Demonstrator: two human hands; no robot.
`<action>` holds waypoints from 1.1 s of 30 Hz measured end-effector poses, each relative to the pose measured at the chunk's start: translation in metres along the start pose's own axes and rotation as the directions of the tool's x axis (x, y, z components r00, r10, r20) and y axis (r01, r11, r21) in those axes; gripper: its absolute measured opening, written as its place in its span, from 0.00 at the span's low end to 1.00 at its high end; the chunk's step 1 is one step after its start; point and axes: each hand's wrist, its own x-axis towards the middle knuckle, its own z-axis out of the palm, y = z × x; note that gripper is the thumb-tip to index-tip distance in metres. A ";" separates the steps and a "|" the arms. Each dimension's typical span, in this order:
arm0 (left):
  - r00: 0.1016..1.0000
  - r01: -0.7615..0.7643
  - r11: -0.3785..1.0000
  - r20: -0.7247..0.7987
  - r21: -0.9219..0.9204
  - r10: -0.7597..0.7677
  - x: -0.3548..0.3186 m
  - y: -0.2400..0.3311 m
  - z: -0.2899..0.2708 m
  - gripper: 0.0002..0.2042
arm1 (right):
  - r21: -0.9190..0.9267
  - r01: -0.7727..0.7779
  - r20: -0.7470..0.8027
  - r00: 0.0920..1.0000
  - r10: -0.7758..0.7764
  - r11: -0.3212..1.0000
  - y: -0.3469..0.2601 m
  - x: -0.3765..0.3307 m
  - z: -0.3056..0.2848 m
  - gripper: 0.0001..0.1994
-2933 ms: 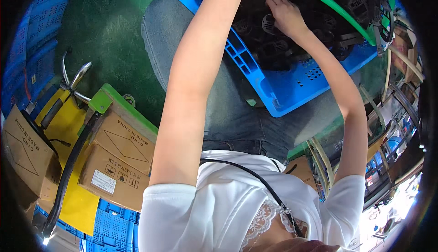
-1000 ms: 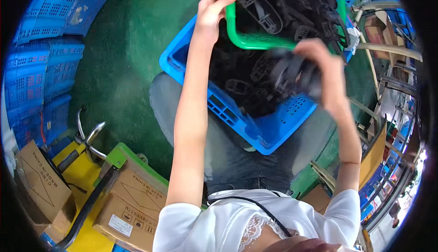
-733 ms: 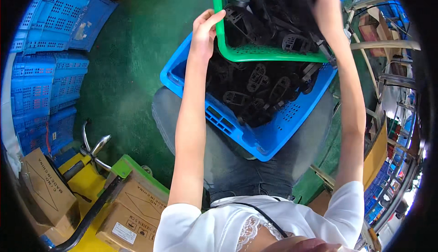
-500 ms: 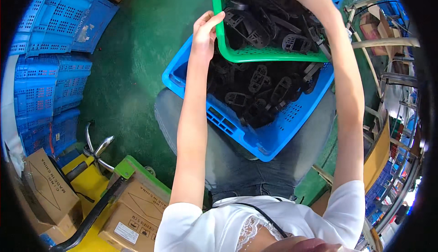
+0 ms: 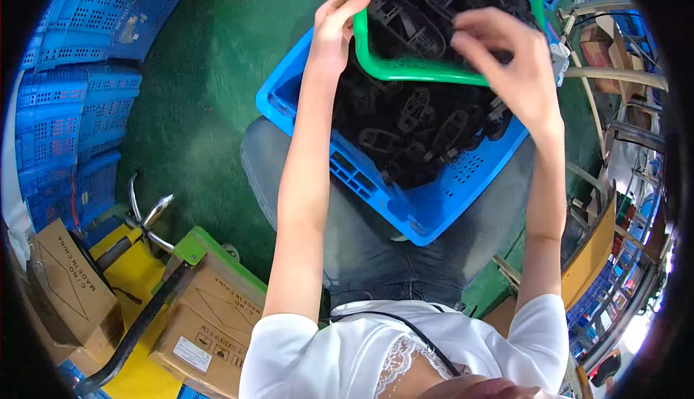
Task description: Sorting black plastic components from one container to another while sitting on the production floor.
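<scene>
My left hand (image 5: 335, 24) is closed on the left rim of a green basket (image 5: 426, 74), its thumb over the edge. Inside lie many black oblong plastic parts (image 5: 405, 27) with slots and cutouts. Over the basket's near right part hovers my right hand (image 5: 510, 63), blurred by motion, thumb and fingers apart with nothing visible between them. Below the basket's near edge, a blue crate (image 5: 419, 229) sits between my thighs, filled with similar black parts (image 5: 416, 121). The green basket overlaps and hides the crate's far part.
Stacked blue crates (image 5: 76, 113) stand at the left. Cardboard boxes (image 5: 210, 327), a black bar handle (image 5: 141, 327) and a metal wheeled base (image 5: 148, 218) are at lower left. Metal racks (image 5: 629, 131) line the right. The floor (image 5: 191, 110) is green.
My right hand has drawn back toward me from the far part of the green basket. The basket has shifted slightly right and away, with my left hand still on its rim.
</scene>
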 end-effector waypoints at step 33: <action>0.970 -0.083 0.914 0.244 0.397 -0.018 -0.006 0.036 -0.022 0.09 | -0.329 0.198 0.095 0.980 -0.176 0.923 0.061 0.019 0.241 0.43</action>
